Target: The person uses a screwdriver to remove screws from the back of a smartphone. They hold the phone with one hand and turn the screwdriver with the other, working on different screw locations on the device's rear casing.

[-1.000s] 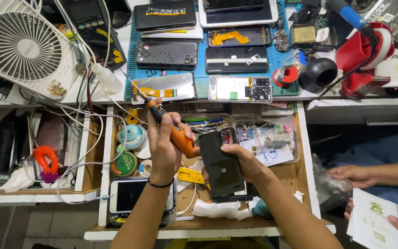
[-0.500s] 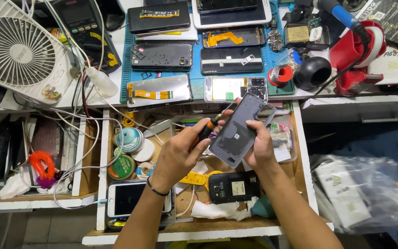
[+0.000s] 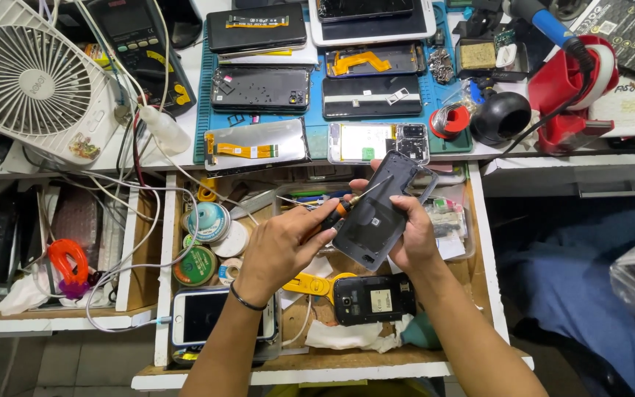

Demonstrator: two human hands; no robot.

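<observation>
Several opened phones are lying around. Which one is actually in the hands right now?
The dark grey phone back, tilted above the drawer in the right hand; the left hand puts a screwdriver to it. The others lie flat.

Right hand (image 3: pixel 414 234) grips a dark phone back cover (image 3: pixel 378 213), tilted, inner side up, over an open drawer (image 3: pixel 483 242). Left hand (image 3: pixel 282 248) holds a small screwdriver (image 3: pixel 350 204) with orange collar; tip touches the cover's upper part. Below the hands in the drawer: an opened black phone (image 3: pixel 374 298), a yellow pry tool (image 3: pixel 316 285), a white phone (image 3: pixel 214 316) at left. Far side: blue work mat (image 3: pixel 317 125) with dismantled phones. White fan (image 3: pixel 32 77) far left.
</observation>
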